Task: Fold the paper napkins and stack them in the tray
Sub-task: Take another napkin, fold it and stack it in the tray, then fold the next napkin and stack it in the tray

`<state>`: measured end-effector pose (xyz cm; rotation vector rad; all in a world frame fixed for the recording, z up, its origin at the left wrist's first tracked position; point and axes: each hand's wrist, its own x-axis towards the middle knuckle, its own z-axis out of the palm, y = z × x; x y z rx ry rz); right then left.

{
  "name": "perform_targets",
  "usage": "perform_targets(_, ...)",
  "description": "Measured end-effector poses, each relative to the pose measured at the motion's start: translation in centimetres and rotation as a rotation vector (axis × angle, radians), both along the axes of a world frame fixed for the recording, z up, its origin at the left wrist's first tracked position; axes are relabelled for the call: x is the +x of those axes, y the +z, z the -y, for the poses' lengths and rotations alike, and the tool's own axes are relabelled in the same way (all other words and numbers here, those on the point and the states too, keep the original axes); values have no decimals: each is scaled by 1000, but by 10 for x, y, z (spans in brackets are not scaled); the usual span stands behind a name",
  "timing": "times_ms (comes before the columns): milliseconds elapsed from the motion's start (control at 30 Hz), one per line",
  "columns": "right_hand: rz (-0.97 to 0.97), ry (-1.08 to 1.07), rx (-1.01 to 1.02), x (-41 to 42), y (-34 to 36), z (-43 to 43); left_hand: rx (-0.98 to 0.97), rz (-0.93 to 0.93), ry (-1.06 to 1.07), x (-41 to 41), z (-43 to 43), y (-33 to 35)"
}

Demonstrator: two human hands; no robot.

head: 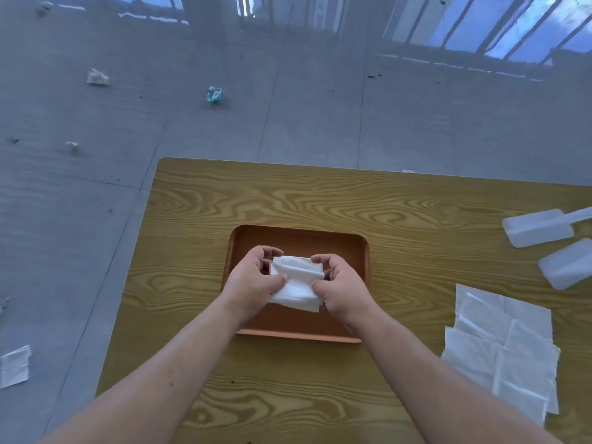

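A folded white paper napkin [296,282] is held over the brown tray [299,240] in the middle of the wooden table. My left hand [251,283] pinches its left edge and my right hand [341,285] pinches its right edge. The napkin shows several layered folds and hangs a little above the tray's floor; whether other napkins lie under it is hidden. Unfolded white napkins [506,344] lie overlapping on the table at the right.
Two white plastic scoop-like pieces [538,230] [568,262] lie at the table's far right. The table's left edge [128,277] drops to a grey floor with crumpled scraps [97,77] [214,94] and a flat paper [14,366].
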<state>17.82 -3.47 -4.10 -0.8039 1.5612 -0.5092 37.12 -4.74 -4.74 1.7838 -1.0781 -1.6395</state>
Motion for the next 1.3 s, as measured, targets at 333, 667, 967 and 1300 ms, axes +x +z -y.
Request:
perform_targets(333,-674,491,-515,-3,-11,-15,-461,688,-570,-6,-12,-10)
perform_targets(667,-675,913,-402,-19,-23,-44,-358,925,-978,-23,-25,-11)
perform_targets(967,-725,595,-459,-118,9,-85,-557,812,-992,-134,-26,20)
perform_targets(1300,-813,274,-213,-274,9,-172,-451,700,-1192,-297,-65,17)
